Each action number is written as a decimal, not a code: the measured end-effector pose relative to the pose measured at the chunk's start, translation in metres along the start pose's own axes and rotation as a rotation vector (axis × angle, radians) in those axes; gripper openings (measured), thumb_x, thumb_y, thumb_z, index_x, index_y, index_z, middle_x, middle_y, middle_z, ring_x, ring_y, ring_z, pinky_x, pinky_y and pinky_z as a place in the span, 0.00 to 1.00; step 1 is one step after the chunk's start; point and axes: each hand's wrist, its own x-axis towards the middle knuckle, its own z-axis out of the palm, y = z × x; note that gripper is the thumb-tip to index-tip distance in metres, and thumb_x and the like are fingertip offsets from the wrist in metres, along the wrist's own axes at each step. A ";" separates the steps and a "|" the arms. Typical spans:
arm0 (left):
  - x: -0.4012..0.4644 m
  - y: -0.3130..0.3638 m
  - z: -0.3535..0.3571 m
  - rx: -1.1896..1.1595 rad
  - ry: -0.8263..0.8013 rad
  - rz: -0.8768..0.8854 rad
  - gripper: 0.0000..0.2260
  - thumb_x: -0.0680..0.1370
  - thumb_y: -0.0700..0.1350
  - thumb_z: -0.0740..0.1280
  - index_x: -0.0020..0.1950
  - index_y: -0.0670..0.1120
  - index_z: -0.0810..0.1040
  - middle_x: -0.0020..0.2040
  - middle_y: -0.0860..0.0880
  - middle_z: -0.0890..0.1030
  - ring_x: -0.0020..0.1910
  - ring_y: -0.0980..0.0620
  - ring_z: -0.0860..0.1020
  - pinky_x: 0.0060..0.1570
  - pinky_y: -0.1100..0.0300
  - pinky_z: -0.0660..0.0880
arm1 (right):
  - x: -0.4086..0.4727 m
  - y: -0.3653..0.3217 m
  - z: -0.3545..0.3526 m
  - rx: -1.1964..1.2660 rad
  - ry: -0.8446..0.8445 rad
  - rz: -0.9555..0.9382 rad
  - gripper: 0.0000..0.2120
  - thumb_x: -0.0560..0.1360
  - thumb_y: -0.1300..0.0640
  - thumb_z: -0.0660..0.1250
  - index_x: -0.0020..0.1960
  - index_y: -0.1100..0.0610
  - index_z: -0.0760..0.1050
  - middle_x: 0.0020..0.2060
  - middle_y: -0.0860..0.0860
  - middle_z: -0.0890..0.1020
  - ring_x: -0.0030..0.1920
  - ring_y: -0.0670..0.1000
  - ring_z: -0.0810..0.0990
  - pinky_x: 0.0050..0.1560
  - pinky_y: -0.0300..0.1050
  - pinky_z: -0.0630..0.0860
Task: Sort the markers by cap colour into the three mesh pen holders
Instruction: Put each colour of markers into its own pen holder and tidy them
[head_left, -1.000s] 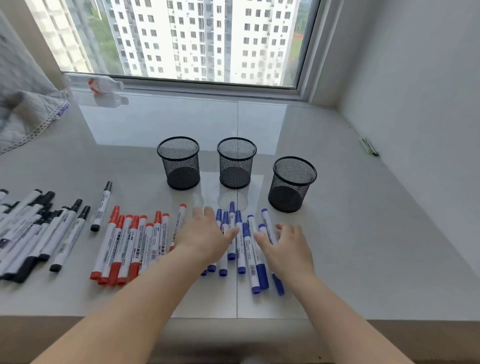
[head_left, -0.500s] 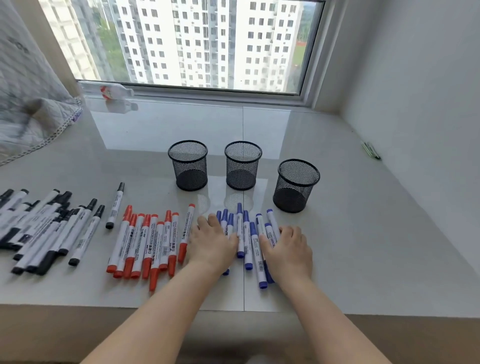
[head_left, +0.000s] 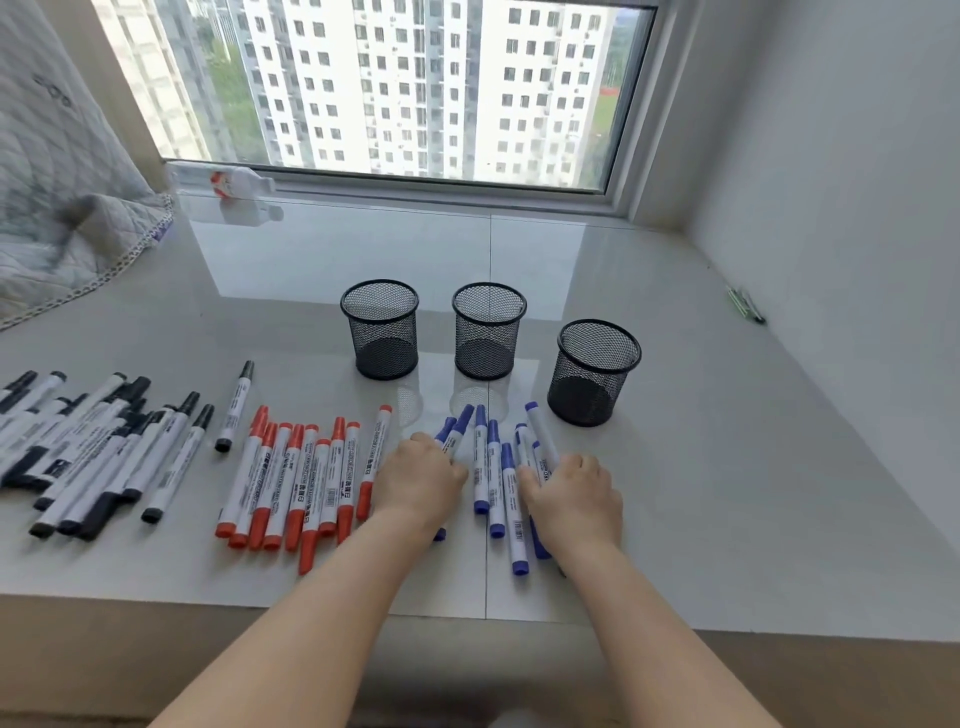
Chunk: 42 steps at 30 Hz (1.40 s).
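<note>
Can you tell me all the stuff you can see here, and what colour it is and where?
pen holders: three, black mesh, standing in a row behind the markers, all empty
blue markers: about ten, blue caps, front middle, under the hands
red markers: about ten, red caps, left of the blue ones
black markers: a big pile, black caps, far left; one lies apart
bottle: one, clear with a red label, lying by the window
cloth: one, grey quilted, back left
ledge: one, glossy white, under everything
left hand: gripping blue markers
right hand: gripping blue markers
</note>
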 end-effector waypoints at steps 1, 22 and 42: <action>0.001 0.000 -0.001 -0.016 -0.002 0.002 0.13 0.77 0.49 0.60 0.50 0.39 0.73 0.48 0.42 0.77 0.42 0.45 0.73 0.39 0.58 0.68 | 0.001 0.000 -0.001 0.005 -0.009 0.004 0.27 0.76 0.39 0.55 0.61 0.61 0.69 0.59 0.56 0.73 0.61 0.56 0.70 0.58 0.50 0.66; 0.017 0.043 -0.041 -0.610 0.097 0.079 0.03 0.75 0.46 0.64 0.43 0.48 0.70 0.37 0.47 0.78 0.36 0.50 0.79 0.32 0.58 0.76 | 0.021 0.023 -0.057 0.584 0.113 -0.158 0.19 0.77 0.47 0.60 0.31 0.55 0.63 0.25 0.48 0.69 0.29 0.50 0.67 0.31 0.47 0.64; 0.084 0.183 -0.012 -1.131 0.010 0.208 0.12 0.75 0.55 0.66 0.38 0.48 0.74 0.32 0.50 0.76 0.29 0.50 0.72 0.33 0.56 0.70 | 0.143 0.012 -0.109 1.256 0.257 0.088 0.18 0.78 0.48 0.58 0.33 0.56 0.71 0.20 0.46 0.74 0.21 0.43 0.72 0.27 0.36 0.70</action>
